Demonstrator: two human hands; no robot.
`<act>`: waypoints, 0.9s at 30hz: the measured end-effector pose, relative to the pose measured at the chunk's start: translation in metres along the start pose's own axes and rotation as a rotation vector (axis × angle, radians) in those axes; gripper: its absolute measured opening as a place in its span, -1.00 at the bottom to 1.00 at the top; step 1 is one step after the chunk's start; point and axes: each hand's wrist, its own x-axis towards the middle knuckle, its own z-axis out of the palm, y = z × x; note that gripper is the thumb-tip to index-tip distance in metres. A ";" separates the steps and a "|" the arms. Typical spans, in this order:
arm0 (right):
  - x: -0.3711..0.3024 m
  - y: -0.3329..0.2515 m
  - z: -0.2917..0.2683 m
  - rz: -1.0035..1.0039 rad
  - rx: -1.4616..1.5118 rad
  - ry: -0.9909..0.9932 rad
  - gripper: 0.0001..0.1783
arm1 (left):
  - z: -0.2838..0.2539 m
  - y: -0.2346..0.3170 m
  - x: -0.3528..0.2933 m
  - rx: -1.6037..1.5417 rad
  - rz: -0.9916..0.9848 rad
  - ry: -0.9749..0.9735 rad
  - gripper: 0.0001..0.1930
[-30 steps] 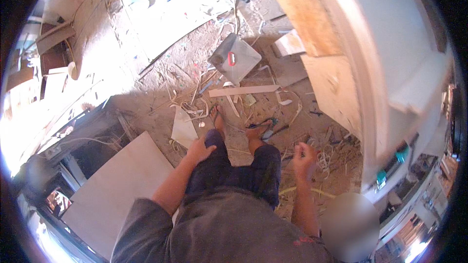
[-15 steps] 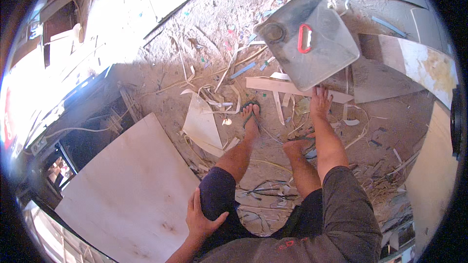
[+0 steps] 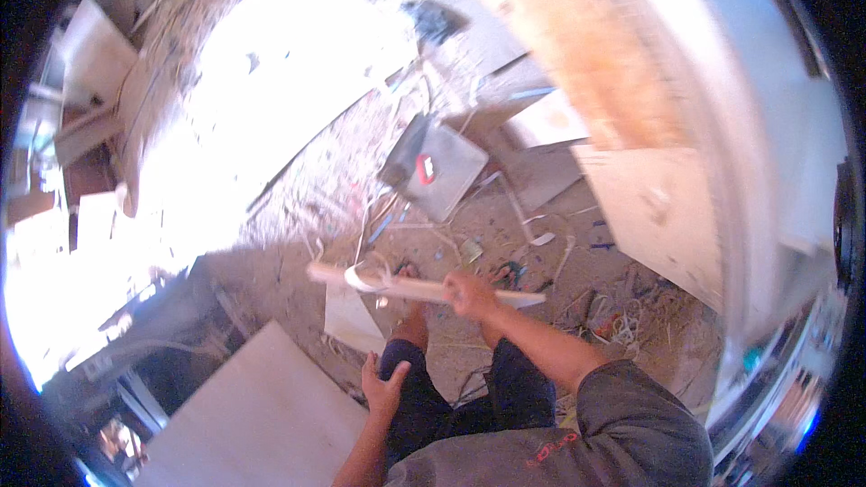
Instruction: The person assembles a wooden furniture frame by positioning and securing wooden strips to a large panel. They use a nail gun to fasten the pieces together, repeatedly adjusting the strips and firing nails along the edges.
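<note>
My right hand [image 3: 471, 296] is closed round a long, narrow pinkish wooden strip [image 3: 406, 288], lifted above the floor in front of my knees. A curl of white edging strip [image 3: 363, 280] hangs across its left part. Its right end tapers beyond my fist. Thumb and fingers apart, my left hand [image 3: 383, 381] holds nothing and is beside my left knee. Farther out on the floor is a grey translucent plastic jerrycan [image 3: 456, 167] with a red-rimmed handle [image 3: 424, 169].
A large pale board [image 3: 262, 406] lies at my lower left, with a smaller offcut [image 3: 350, 316] near my left foot. Boards [image 3: 658, 207] lean on the right. Strips and scraps litter the dirt floor. Strong sunlight washes out the upper left.
My right hand has picked the wooden strip up off the floor and brought it nearer to me. My left hand has come slightly off my knee. The view has swung right.
</note>
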 end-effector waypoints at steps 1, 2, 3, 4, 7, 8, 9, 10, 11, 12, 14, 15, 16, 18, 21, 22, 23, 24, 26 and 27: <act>-0.011 -0.028 -0.022 -0.062 0.056 0.036 -0.72 | -0.006 0.020 0.009 -0.429 -0.125 0.029 -0.02; -0.019 -0.067 -0.055 -0.072 0.129 -0.009 -0.71 | -0.012 0.043 0.020 -0.853 -0.266 0.042 -0.11; -0.031 -0.101 -0.084 -0.078 0.206 -0.052 -0.70 | -0.019 0.069 0.029 -1.266 -0.424 0.033 -0.19; -0.040 -0.120 -0.099 -0.048 0.204 -0.094 -0.69 | -0.037 0.103 0.032 -1.434 -0.382 -0.029 -0.28; -0.064 -0.160 -0.132 -0.021 0.226 -0.145 -0.66 | -0.090 0.180 0.039 -1.672 -0.244 -0.186 -0.48; -0.068 -0.169 -0.141 -0.064 0.225 -0.122 -0.64 | -0.091 0.184 0.049 -1.603 -0.176 -0.192 -0.50; -0.073 -0.177 -0.149 -0.116 0.221 -0.099 -0.63 | -0.094 0.189 0.054 -1.537 -0.098 -0.189 -0.53; -0.080 -0.188 -0.160 -0.157 0.146 -0.077 -0.62 | -0.103 0.196 0.052 -1.578 -0.120 -0.156 -0.51; -0.090 -0.197 -0.174 -0.181 0.081 -0.041 -0.61 | -0.113 0.202 0.052 -1.603 -0.148 -0.140 -0.49; -0.101 -0.203 -0.186 -0.201 0.014 -0.009 -0.60 | -0.123 0.208 0.051 -1.631 -0.180 -0.122 -0.47; -0.119 -0.189 -0.190 -0.255 0.115 0.030 -0.59 | -0.150 0.190 0.058 -1.572 -0.024 -0.116 -0.42; -0.126 -0.181 -0.192 -0.295 0.161 0.043 -0.59 | -0.168 0.178 0.068 -1.548 0.060 -0.103 -0.40; -0.141 -0.182 -0.206 -0.216 0.155 -0.026 -0.58 | -0.193 0.161 0.077 -1.591 -0.015 0.051 -0.36; -0.164 -0.172 -0.220 -0.181 0.127 -0.049 -0.56 | -0.237 0.137 0.084 -1.678 -0.177 0.368 -0.27; -0.170 -0.170 -0.235 -0.118 0.142 0.108 -0.52 | -0.273 0.183 0.062 -1.766 -0.214 0.269 -0.07; -0.177 -0.177 -0.241 -0.059 0.162 0.154 -0.52 | -0.265 0.206 0.046 -1.696 -0.076 0.136 -0.06; -0.184 -0.196 -0.255 -0.068 0.191 0.172 -0.52 | -0.243 0.232 0.028 -1.610 0.051 0.001 -0.06; -0.185 -0.225 -0.274 -0.075 0.222 0.188 -0.52 | -0.223 0.256 0.012 -1.608 0.092 -0.150 -0.15; -0.171 -0.252 -0.287 -0.130 0.267 0.233 -0.52 | -0.181 0.326 -0.022 -1.531 0.184 -0.360 -0.32; -0.162 -0.256 -0.282 -0.182 0.274 0.243 -0.51 | -0.171 0.354 -0.038 -1.476 0.228 -0.403 -0.40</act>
